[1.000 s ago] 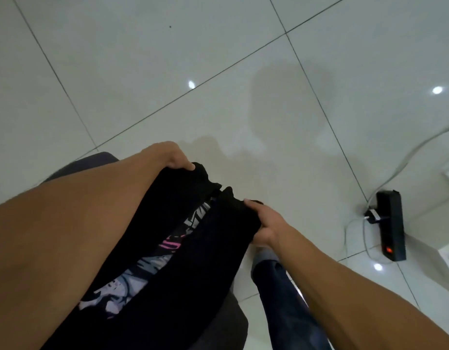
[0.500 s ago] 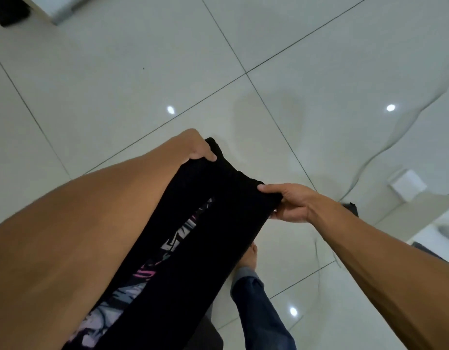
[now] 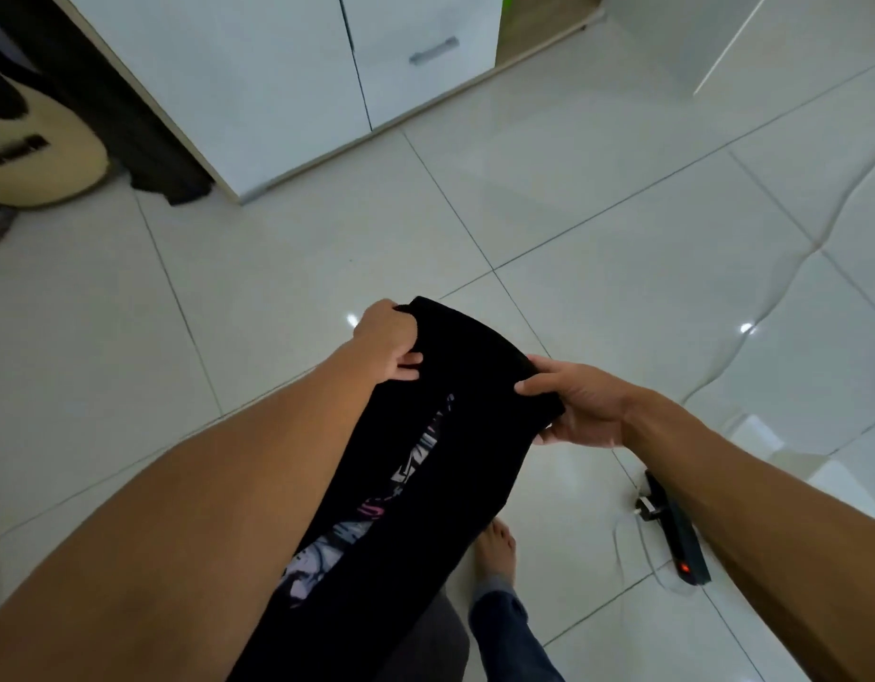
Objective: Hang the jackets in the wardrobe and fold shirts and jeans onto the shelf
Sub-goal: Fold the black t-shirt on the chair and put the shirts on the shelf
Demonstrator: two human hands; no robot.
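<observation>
- Your left hand (image 3: 388, 339) grips the far left corner of the black shirt (image 3: 440, 465), fingers curled over its top edge.
- Your right hand (image 3: 580, 403) pinches the far right corner, thumb on top, fingers underneath.
- Both hands are clamped on the shirt, a little apart, holding it in the air above the tiled floor (image 3: 622, 228); it hangs back along your left forearm, sides folded in with the print showing between.
- It looks light, soft and limp, so it will sag wherever unsupported; hold it by the corners and keep the top edge taut.
- The white wardrobe (image 3: 278, 81) stands ahead, a guitar (image 3: 36, 155) to its left.
- A power strip (image 3: 679, 536) lies on the floor near your bare foot (image 3: 497, 551); step round it.
</observation>
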